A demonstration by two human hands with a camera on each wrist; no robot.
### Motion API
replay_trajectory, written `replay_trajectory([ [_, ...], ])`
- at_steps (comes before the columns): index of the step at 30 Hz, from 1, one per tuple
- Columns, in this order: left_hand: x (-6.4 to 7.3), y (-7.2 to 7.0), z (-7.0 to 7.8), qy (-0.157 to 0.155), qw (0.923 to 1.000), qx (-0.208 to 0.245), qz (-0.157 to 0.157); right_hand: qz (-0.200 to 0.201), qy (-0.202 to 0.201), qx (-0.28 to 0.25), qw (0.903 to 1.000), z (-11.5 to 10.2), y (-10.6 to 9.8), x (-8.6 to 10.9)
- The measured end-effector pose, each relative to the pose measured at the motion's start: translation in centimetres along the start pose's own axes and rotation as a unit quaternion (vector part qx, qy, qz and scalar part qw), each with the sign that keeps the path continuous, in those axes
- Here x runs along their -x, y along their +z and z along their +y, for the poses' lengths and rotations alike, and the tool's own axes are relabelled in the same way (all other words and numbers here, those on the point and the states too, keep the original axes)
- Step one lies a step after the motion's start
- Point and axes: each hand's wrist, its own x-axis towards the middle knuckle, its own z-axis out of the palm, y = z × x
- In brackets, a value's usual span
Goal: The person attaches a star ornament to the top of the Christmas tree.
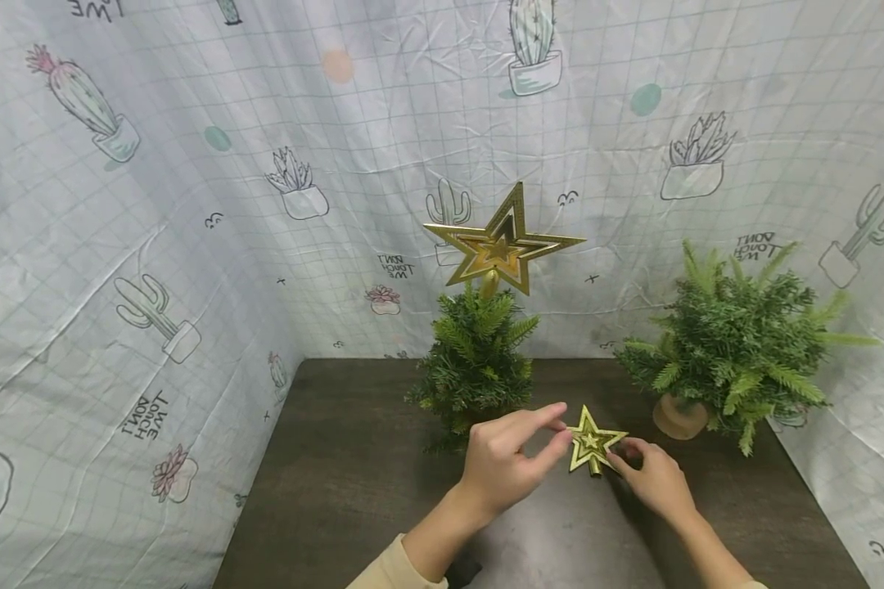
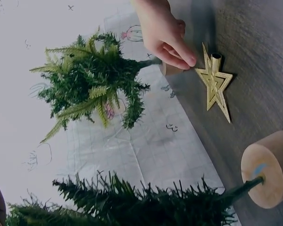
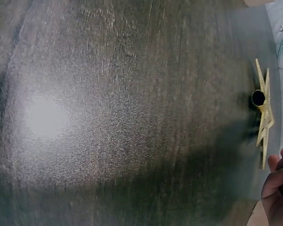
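A small gold glitter star tree topper [image 1: 592,442] with a hollow stem lies face up close over the dark table. My right hand [image 1: 656,478] pinches it at its right point between thumb and index finger. The left wrist view shows those fingertips right at that point of the star [image 2: 217,84]. My left hand [image 1: 511,458] is raised at the star's other side, thumb and index finger spread apart with nothing between them. In the right wrist view the star [image 3: 263,113] appears edge-on, its stem opening toward the camera.
A small green tree [image 1: 479,352] bearing a larger gold star [image 1: 502,245] stands behind my left hand. To the right a second tree [image 1: 744,352] leans over, its round wooden base [image 1: 681,415] showing. A cactus-print curtain [image 1: 383,123] surrounds the dark table [image 1: 339,474].
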Motion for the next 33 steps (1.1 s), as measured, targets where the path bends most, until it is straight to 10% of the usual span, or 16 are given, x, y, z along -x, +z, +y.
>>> replay_trajectory([
  [33, -1.5, 6.4, -1.7, -0.036, 0.9971, 0.009, -0.067, -0.012, 0.007, -0.044, 0.9990, 1.8, 1.5, -0.2],
])
